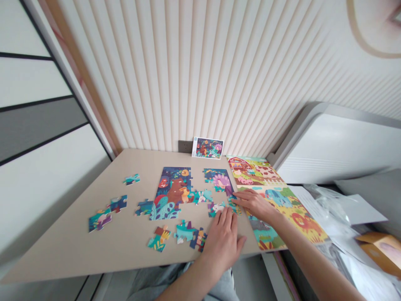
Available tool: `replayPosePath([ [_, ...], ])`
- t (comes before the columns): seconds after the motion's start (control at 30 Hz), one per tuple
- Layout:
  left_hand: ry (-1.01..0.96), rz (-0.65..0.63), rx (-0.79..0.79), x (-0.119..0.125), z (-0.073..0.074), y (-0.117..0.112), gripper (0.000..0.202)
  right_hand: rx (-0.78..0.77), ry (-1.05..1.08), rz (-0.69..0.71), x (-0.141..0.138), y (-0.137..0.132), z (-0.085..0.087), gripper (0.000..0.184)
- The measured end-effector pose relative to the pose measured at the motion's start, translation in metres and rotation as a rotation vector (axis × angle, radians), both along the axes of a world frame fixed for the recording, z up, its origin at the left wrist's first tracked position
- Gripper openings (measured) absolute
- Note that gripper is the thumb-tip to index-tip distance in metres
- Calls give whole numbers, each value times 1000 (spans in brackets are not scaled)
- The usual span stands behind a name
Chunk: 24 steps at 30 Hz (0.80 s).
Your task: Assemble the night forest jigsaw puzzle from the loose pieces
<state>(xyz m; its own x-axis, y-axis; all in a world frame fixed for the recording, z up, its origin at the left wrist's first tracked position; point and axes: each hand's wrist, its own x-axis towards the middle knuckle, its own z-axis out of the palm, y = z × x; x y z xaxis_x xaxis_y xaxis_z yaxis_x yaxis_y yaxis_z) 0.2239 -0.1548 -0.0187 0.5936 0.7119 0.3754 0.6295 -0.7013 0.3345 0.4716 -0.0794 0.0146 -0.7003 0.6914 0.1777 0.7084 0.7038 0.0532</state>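
Note:
A partly joined jigsaw puzzle (173, 193) with a bear and a peacock lies in the middle of the beige table (78, 246). My left hand (223, 240) rests flat on the table, fingers stretched out, fingertips touching a loose piece with a white animal (216, 207). My right hand (255, 203) lies with its fingers together on puzzle pieces (233, 205) at the picture's right edge, pressing them down. Loose pieces (184, 232) sit just left of my left hand.
More loose pieces (106, 212) are scattered on the table's left side. A reference picture card (207, 148) leans against the ribbed wall. A finished farm puzzle (275, 196) lies at the right edge. Plastic wrap and papers (328, 209) lie further right.

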Motion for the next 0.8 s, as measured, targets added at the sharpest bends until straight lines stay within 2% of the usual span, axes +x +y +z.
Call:
replayPosePath([
  [0.27,-16,-3,-4,3,-6,2,68,-3,7,17,-2,-6,2,43],
  [0.5,-29,-18,-12,0,-2,2,63,2,-19,-9,-9,-10,3,45],
  [0.8,-31,-17,-18,1,0,3,60,9,-67,1,-2,-6,4,58],
])
